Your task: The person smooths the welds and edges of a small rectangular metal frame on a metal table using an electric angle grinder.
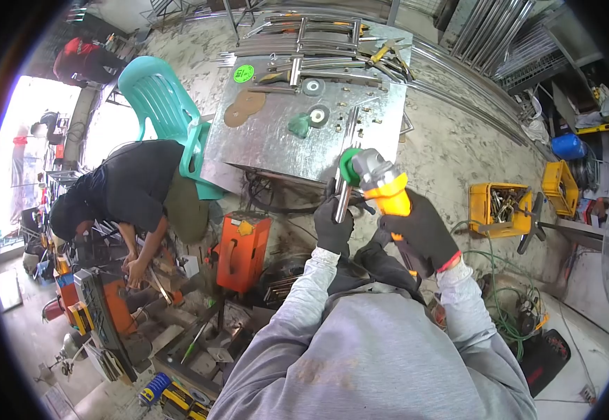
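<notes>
In the head view, my left hand, in a black glove, is closed around the near end of a shiny metal tube. The tube points away from me over the front edge of the metal-topped table. My right hand, gloved in black with a red cuff, grips the yellow body of an angle grinder. A green disc on the grinder's head lies against or just over the tube; contact is hard to make out. Part of the grinder's handle is hidden by my right glove.
Tubes, pliers and loose discs lie on the table. An orange metal box stands below its left corner. A crouching co-worker is at left, beside a teal chair. Yellow crates and a green cable are at right.
</notes>
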Motion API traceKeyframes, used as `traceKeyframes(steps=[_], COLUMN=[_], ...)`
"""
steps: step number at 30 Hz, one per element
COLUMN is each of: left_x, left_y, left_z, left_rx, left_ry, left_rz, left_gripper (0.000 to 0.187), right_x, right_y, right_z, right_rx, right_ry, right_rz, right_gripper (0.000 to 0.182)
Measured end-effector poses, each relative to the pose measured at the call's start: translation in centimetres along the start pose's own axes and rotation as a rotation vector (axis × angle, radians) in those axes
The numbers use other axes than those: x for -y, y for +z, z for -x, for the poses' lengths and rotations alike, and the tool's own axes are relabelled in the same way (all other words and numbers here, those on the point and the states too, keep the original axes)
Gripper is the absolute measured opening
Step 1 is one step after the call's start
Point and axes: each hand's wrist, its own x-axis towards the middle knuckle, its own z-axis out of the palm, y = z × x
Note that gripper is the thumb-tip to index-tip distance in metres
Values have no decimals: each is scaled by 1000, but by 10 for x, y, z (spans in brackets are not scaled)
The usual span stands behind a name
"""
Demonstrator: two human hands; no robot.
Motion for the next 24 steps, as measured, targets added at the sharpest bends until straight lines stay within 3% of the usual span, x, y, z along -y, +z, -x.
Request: traceKeyframes(steps=[2,6,8,9,14,16,20,24], left_x=[0,0,-9,-6,-5,-9,-4,-6], left_y=[2,1,-2,1,1,3,1,1], left_z=[2,3,2,3,-1,-3,5,6], left_rx=[-82,-19,24,-65,-39,-81,69,41], left_ry=[53,45,103,158,140,261,62,31], left_rz=[76,40,-196,-161,-189,-93,-177,-132], left_gripper=[34,36,17,15,18,19,24,23], right_x=[6,-7,-10,-6,-5,0,-11,-12], right_y=[-9,-9,-2,2,-11,-16,-14,-9], right_z=[-8,1,13,16,-1,-3,9,13], right_rx=[2,54,56,44,-21,-9,41,30], right_ry=[116,100,34,58,51,111,15,52], right_rz=[-139,-131,-77,-13,16,-23,-8,-12], right_gripper=[43,41,44,45,47,48,50,49])
